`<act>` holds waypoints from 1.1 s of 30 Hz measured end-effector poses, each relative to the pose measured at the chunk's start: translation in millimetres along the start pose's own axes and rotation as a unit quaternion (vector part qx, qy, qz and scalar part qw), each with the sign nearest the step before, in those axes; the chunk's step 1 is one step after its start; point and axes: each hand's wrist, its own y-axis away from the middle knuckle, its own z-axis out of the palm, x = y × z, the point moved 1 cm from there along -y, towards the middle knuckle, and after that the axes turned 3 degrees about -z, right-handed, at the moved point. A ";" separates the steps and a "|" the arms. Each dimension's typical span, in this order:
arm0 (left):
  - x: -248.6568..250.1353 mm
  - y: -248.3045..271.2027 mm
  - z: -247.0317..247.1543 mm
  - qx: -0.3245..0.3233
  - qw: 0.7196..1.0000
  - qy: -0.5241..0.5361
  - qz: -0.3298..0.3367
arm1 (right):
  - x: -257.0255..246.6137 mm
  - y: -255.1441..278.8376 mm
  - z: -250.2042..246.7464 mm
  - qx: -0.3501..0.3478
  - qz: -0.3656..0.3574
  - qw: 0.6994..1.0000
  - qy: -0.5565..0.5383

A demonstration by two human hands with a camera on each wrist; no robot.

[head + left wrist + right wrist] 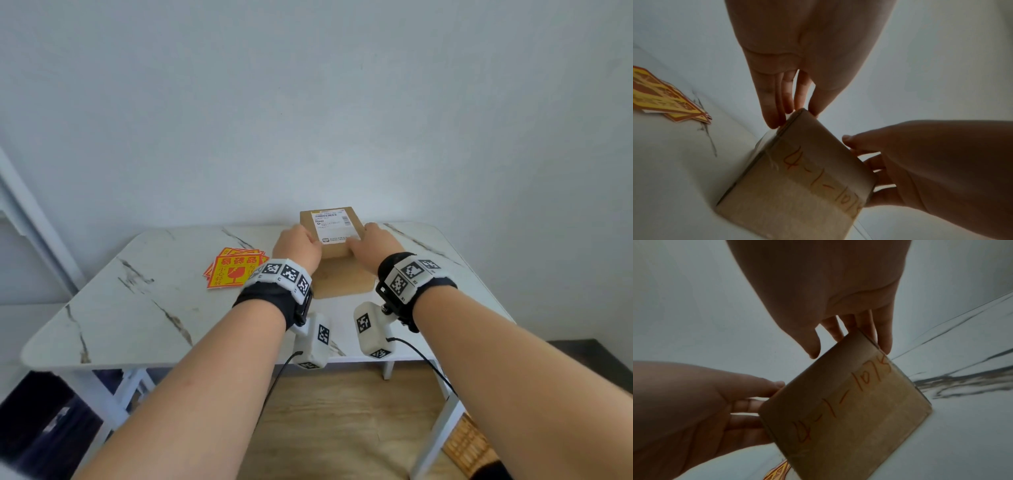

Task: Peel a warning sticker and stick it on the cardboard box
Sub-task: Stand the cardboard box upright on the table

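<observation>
Gripping the cardboard box [330, 233] from both sides: left hand [297, 247] on its left edge, right hand [376, 245] on its right edge. Left wrist view: left fingers [772, 104] nearly straight, close together, tips on the box's upper corner, thumb behind the top edge. Right wrist view: right fingers [882, 331] likewise extended down the far side, thumb tip just at the near face. Each hand clamps thumb against fingers across the box. One box, brown, between the two palms, seemingly tilted up from the table [144, 308]; white shipping label [334, 226] on the upward face, red handwritten "4-1-1075" on the face toward the wrists. Warning stickers [233, 270]: fanned stack, exact count unclear, left of the left fingers, untouched; yellow and red, broken-glass symbol. One brown flat sheet [346, 279] lies under the wrists.
</observation>
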 end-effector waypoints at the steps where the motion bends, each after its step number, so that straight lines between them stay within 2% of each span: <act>1: 1.2 -0.4 0.6 -0.027 0.999 0.006 -0.018 | 2.2 -1.3 -0.9 0.004 0.004 1.000 0.006; 4: 6.4 -1.0 4.9 -0.126 0.989 0.045 -0.061 | 10.8 -3.4 -4.9 -0.006 0.017 1.000 0.015; 7: 9.8 -3.4 8.5 -0.149 0.987 0.027 -0.059 | 18.1 -4.5 -9.0 -0.011 0.033 0.999 0.011; 11: 16.4 -3.0 12.5 -0.134 0.990 0.044 -0.014 | 26.3 -6.9 -13.7 0.038 0.030 0.999 -0.009; 14: 22.7 -2.8 15.0 -0.078 0.995 0.056 0.029 | 32.2 -5.7 -13.3 0.079 0.017 0.996 -0.046; 19: 23.6 -1.8 27.8 -0.013 0.997 0.057 0.044 | 44.7 0.0 -7.9 0.129 0.011 0.987 -0.092; 23: 18.2 -1.9 37.9 -0.005 0.998 0.047 0.051 | 54.4 0.3 2.2 0.135 0.023 0.987 -0.084; 26: 19.9 -2.7 43.7 -0.045 0.997 0.029 0.047 | 58.9 -0.3 9.2 0.135 0.043 0.986 -0.091; 30: 25.1 -7.6 51.4 -0.135 0.990 0.022 0.024 | 61.4 -2.6 10.6 0.132 0.068 0.984 -0.103; 33: 22.7 -11.3 53.5 -0.151 0.988 -0.001 0.019 | 63.9 -3.2 8.3 0.138 0.076 0.980 -0.119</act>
